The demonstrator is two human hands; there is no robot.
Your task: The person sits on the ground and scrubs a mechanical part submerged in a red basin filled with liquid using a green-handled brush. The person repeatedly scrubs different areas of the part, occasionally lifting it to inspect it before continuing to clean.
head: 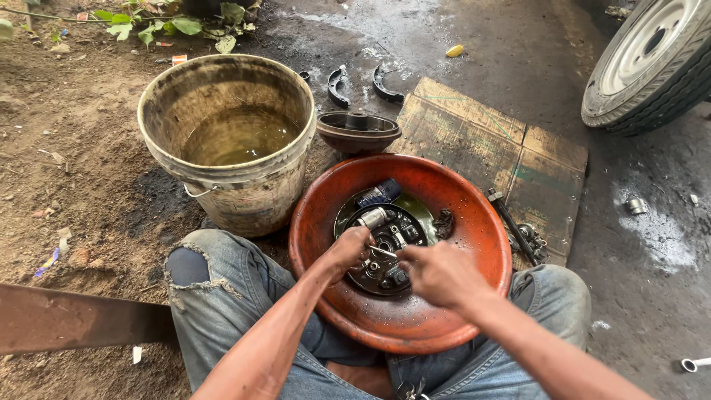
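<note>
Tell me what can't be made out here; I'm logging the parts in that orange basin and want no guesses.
Head view:
- Near half of the round metal assembly: covered by the left hand and right hand.
- The thin metal piece between the fingers: too small to identify.
- Bottom of the bucket: hidden by murky liquid.
- The wheel: cut off by the frame's right edge.
- The small parts on the cardboard: too small.

Wheel point(652, 63) cut by right edge; plate centre point(389, 255) partly hidden under both hands; fingertips unclear.
</note>
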